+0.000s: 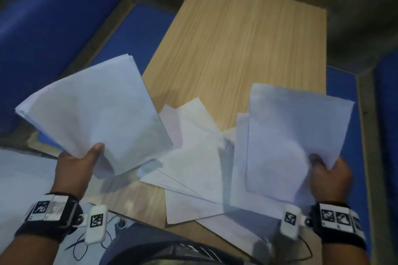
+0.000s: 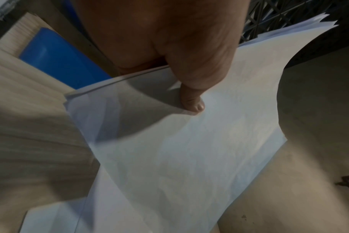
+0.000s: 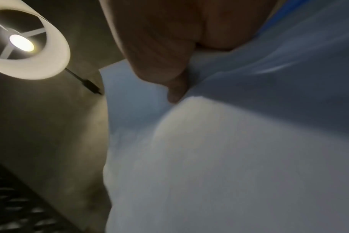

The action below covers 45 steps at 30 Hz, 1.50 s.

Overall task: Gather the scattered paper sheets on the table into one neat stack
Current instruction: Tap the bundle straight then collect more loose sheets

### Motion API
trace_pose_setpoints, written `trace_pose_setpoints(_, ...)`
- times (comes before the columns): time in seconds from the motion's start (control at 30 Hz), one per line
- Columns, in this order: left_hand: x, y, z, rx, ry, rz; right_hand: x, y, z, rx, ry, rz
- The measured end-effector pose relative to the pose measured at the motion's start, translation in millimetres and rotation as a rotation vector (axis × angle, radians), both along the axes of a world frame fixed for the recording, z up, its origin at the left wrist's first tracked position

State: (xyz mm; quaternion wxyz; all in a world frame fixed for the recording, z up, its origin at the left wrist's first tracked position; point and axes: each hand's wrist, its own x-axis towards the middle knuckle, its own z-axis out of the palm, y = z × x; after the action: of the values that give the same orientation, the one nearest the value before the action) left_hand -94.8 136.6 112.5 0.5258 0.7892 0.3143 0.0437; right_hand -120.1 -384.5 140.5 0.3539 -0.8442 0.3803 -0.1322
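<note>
My left hand grips a thick bundle of white sheets by its near edge, thumb on top, lifted over the table's left side. The left wrist view shows that thumb pressing the bundle. My right hand pinches a smaller sheaf of sheets at its near right corner, raised above the right side; its thumb lies on the paper, blurred. Between the hands, several loose sheets lie fanned and overlapping on the wooden table.
Blue padded seating runs along the table's left, and more blue shows on the right. A lit round lamp hangs overhead in the right wrist view. Thin cables lie at the table's near edge by my body.
</note>
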Motion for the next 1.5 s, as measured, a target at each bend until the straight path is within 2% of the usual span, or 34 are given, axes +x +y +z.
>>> trace_pose_setpoints(0.07, -2, 9, 1, 0.022, -0.016, 0.023, 25, 10, 21, 0.056, -0.012, 0.113)
trace_pose_setpoints(0.17, -5, 25, 3, 0.038, 0.003, 0.078, 63, 57, 34, 0.186, -0.022, 0.419)
trace_pose_setpoints(0.3, -9, 39, 9, 0.079, 0.054, 0.128, 104, 117, -25, 0.159, 0.179, 0.806)
trace_pose_setpoints(0.43, -15, 54, 14, 0.119, 0.066, 0.151, 127, 167, -94, 0.06, 0.422, 1.021)
trace_pose_setpoints(0.5, -18, 59, 16, 0.114, 0.078, 0.171, 134, 184, -112, -0.042, 0.536, 1.08)
trace_pose_setpoints(0.57, -20, 60, 19, 0.101, 0.084, 0.176, 141, 194, -120, -0.186, 0.622, 1.062)
trace_pose_setpoints(0.73, -24, 57, 19, 0.065, 0.089, 0.199, 155, 206, -124, -0.388, 0.758, 0.983)
trace_pose_setpoints(0.83, -23, 55, 15, 0.058, 0.088, 0.199, 160, 206, -125, -0.506, 0.822, 1.033)
trace_pose_setpoints(0.9, -20, 54, 13, 0.056, 0.091, 0.182, 158, 204, -123, -0.484, 0.762, 1.056)
trace_pose_setpoints(1.0, -15, 51, 15, 0.058, 0.077, 0.168, 154, 195, -114, -0.188, 0.614, 1.005)
trace_pose_setpoints(1.2, -1, 46, 25, 0.058, 0.044, 0.15, 151, 154, -65, 0.037, 0.335, 0.922)
trace_pose_setpoints(1.37, 7, 41, 28, 0.036, -0.004, 0.169, 144, 99, -14, 0.21, 0.054, 0.692)
trace_pose_setpoints(1.5, 18, 18, 21, -0.013, -0.027, 0.061, 122, 74, 20, 0.396, -0.159, 0.542)
